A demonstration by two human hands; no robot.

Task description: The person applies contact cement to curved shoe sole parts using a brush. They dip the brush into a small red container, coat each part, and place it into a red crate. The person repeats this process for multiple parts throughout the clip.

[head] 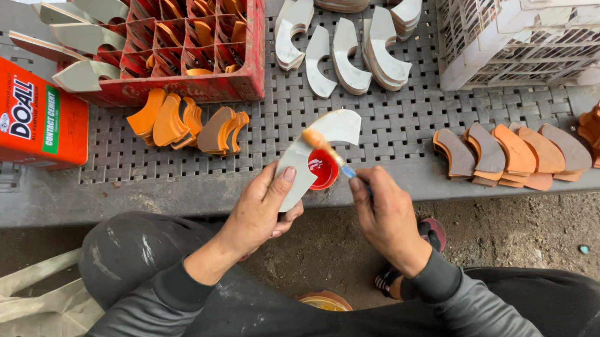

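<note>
The left hand holds a pale curved piece near the middle of the view, its fingers closed round the lower end, thumb laid on the face. The piece's long axis runs from about 7 o'clock at the grip up to 1 o'clock, where the broad end hooks over toward 3 o'clock. It is lifted over the near edge of the grey perforated tabletop.

The right hand is closed on a small brush with a blue ferrule; its handle disappears into the fist at 4 o'clock and the orange, glue-laden bristles point to 10 o'clock, resting on the piece's face. Just under the piece, partly hidden by it, a small red pot sits at the tabletop's front edge.

At 10 o'clock from the hands lies a fan of orange pieces in front of a red compartment crate holding more of them. At 9 o'clock stands an orange can. At 12 o'clock are pale pieces set out singly and in stacks, and at 2 o'clock a white lattice crate. At 3 o'clock a row of brown and orange pieces overlaps along the tabletop.

Open mesh lies between the hands and the pale stacks, and between the pot and the brown row. Below the front edge is bare dirt floor.
</note>
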